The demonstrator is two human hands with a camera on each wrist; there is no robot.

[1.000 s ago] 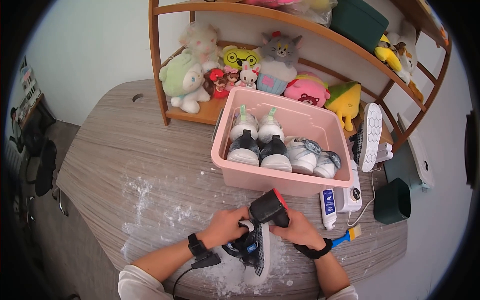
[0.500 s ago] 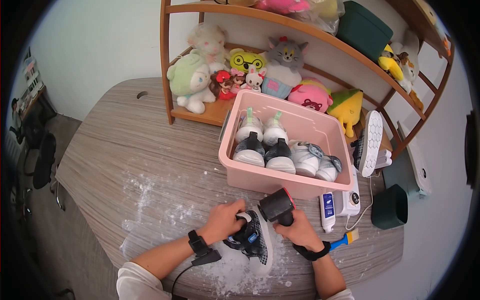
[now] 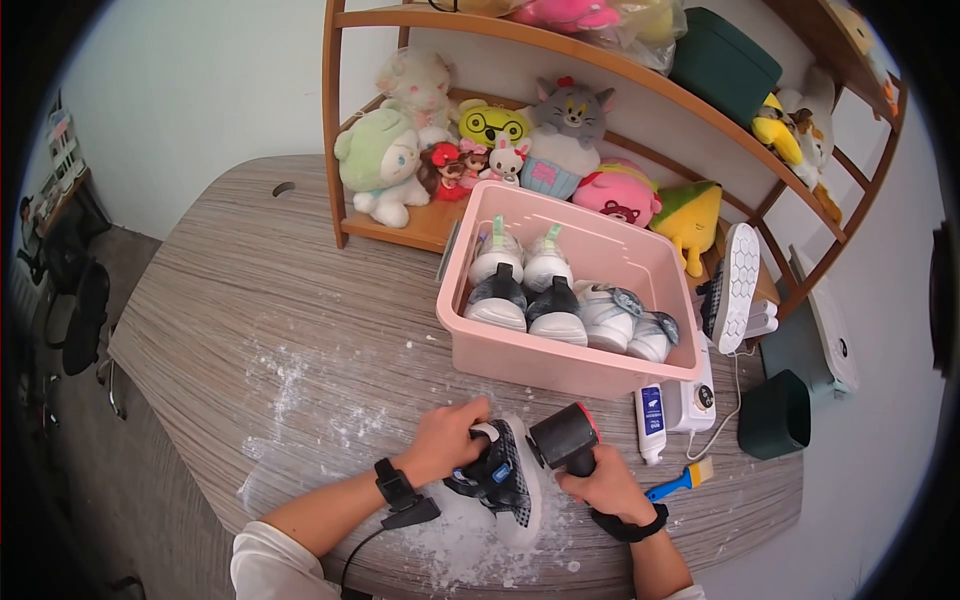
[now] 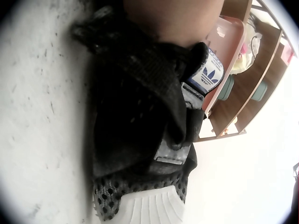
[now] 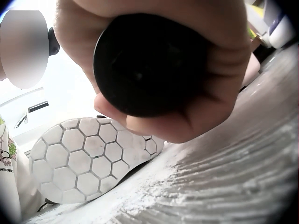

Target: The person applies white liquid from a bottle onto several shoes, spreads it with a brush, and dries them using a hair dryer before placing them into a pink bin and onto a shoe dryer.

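At the near part of the table, a black mesh shoe [image 3: 512, 480] with a white sole stands on its side amid white powder. My left hand [image 3: 448, 440] grips it at the opening and the tongue. Close up in the left wrist view show the black straps [image 4: 173, 149] and a white label with a blue logo [image 4: 208, 77]. In my right hand [image 3: 612, 487] is a black hair dryer [image 3: 560, 438] with a red rim, held by its handle, its nozzle facing the shoe's sole from a small distance. Hexagons pattern the white sole [image 5: 88, 154] in the right wrist view.
Behind the hands stands a pink bin [image 3: 570, 365] holding several shoes. To the right are a white tube [image 3: 651, 425], a white device [image 3: 692, 400] with a cord, a blue-handled brush [image 3: 680, 480] and a dark green bin [image 3: 775, 415]. A wooden shelf [image 3: 400, 235] carries plush toys.
The hair dryer has moved right and down, away from the shoe's heel to beside its sole. The shoe has turned slightly in the left hand's grip. The head view has shifted a little.
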